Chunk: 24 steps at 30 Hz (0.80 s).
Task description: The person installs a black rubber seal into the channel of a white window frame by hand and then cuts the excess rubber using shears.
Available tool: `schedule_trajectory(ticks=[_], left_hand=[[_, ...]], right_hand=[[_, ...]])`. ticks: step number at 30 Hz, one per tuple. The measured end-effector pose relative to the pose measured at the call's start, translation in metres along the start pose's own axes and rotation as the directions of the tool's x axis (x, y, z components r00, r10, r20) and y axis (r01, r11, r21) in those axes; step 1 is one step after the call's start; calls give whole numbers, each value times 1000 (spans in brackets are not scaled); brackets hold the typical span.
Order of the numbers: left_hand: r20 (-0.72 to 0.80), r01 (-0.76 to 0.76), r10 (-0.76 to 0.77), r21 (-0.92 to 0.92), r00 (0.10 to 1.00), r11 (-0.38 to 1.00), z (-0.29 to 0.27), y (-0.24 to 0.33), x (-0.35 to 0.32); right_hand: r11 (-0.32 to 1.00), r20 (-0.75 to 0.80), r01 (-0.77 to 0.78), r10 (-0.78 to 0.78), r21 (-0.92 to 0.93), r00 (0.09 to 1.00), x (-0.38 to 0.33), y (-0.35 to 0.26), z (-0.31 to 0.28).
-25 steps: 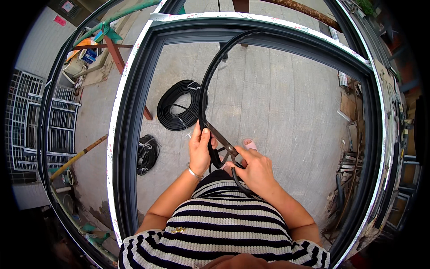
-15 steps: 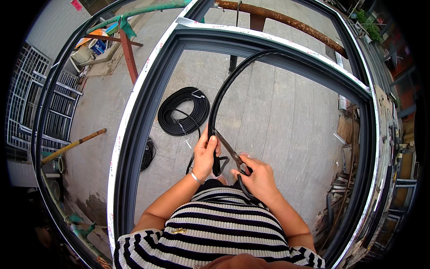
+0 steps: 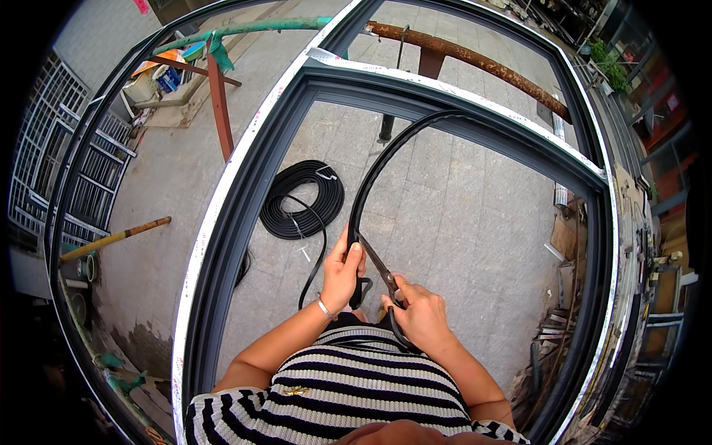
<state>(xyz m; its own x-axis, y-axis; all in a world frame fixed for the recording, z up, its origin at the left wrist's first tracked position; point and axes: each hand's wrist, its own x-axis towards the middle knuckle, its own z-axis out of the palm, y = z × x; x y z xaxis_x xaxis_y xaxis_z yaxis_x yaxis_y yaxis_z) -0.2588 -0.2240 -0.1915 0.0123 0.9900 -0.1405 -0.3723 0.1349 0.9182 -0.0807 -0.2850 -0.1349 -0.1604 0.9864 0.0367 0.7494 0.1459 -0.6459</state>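
My left hand grips a black rubber sealing strip that arcs up to the far side of a dark grey window frame. My right hand holds black-handled scissors, whose blades point up and left and meet the strip just by my left thumb. A short end of the strip hangs below my left hand. A coil of the same black strip lies on the paving beyond my left hand, with a loose strand trailing toward me.
The frame rests on a rusty bar and a green pipe trestle above grey paving slabs. Metal window grilles stand at the left. A wooden handle lies at the left. Scrap and offcuts sit at the right.
The view has tilted up, showing more of the far frame and the rusty bar. My hands stay together on the strip and scissors, with the blades still at the strip.
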Motion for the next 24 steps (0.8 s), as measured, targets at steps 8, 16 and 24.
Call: schedule_trajectory(ticks=[8, 16, 24], left_hand=[[-24, 11, -11, -7, 1000, 1000, 3, 5, -3], [-54, 3, -4, -4, 999, 1000, 4, 7, -2], [-69, -11, 13, 28, 998, 1000, 1, 5, -2]], right_hand=[[996, -7, 39, -40, -81, 999, 3, 2, -3], [987, -19, 74, -78, -139, 997, 11, -1, -8], [968, 25, 149, -147, -201, 989, 18, -5, -28]])
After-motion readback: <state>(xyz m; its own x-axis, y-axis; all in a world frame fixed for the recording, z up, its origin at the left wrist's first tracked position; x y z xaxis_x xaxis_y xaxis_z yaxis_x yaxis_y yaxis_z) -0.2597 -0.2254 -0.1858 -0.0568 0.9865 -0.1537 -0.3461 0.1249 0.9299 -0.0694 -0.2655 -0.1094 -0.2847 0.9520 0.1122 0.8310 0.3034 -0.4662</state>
